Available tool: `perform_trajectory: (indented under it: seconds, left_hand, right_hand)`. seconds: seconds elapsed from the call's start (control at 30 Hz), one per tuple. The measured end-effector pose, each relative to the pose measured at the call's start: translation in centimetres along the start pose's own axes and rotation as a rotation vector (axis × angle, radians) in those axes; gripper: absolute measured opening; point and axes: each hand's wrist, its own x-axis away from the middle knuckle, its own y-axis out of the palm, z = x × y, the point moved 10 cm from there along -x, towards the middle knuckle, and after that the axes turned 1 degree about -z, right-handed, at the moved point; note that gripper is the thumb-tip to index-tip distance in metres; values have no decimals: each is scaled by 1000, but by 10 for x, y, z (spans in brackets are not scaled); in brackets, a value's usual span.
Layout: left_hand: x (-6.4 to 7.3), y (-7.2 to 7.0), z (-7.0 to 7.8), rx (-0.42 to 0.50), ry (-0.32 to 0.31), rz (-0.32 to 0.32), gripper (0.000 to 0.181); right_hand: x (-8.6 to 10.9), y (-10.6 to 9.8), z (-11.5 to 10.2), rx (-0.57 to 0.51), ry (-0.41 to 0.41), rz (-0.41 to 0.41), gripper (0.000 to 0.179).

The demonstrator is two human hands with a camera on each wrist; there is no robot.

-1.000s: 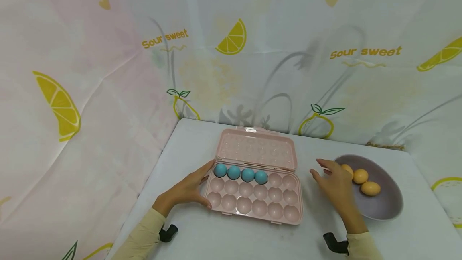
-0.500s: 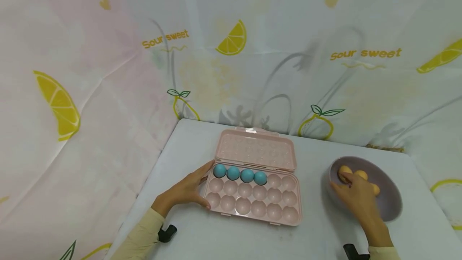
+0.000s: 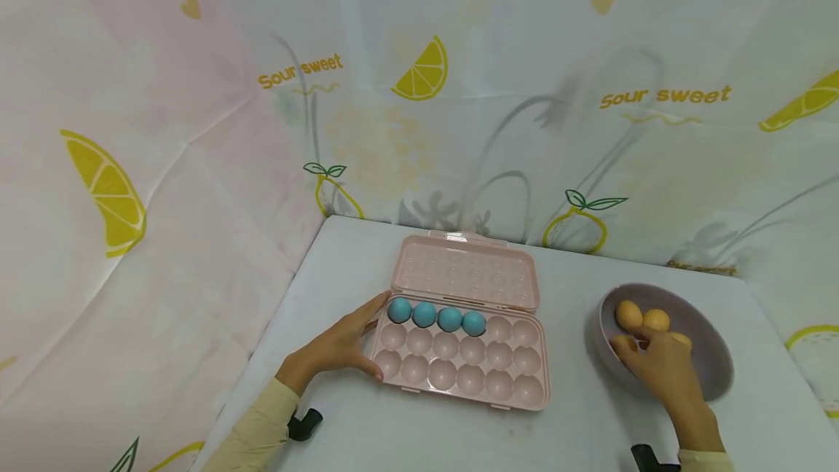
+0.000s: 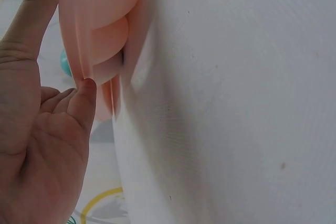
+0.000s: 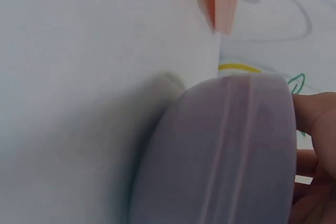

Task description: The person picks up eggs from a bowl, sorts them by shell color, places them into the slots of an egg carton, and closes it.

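Note:
A pink egg carton [image 3: 443, 375] lies with its lid [image 3: 465, 272] folded back, and several blue eggs [image 3: 424, 314] fill the left part of its back row. My left hand [image 3: 344, 341] grips the carton's left end, thumb at the front corner and fingers at the back one. In the left wrist view, the little finger touches the pink rim [image 4: 79, 40]. My right hand [image 3: 665, 370] reaches over the near rim of a grey-purple bowl [image 3: 711, 366], fingers bent down beside yellow-orange eggs [image 3: 655, 320]. I cannot tell whether it holds one; its fingertips are hidden.
The carton and bowl stand apart on a white tabletop [image 3: 485, 435]. A lemon-printed cloth [image 3: 498, 130] hangs behind the table and along its left side. Black wrist mounts [image 3: 305, 425] stick out from both sleeves.
My right hand has moved right from beside the bowl into it, then slightly back toward me off the leftmost egg. My left hand and the carton have stayed put.

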Motion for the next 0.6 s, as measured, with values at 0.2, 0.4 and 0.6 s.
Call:
perform_trajectory:
  seconds: [0.2,0.4,0.6]
  left_hand:
    - [0,1,0,5,-9,-4,141]
    - [1,0,3,24,10,-1,140]
    - [1,0,4,36,31,-2,140]
  right_hand:
    - [-1,9,8,1,12,-83,37]
    - [-5,16,16,7,43,-128,46]
    - [-9,22,22,2,61,-141,42]
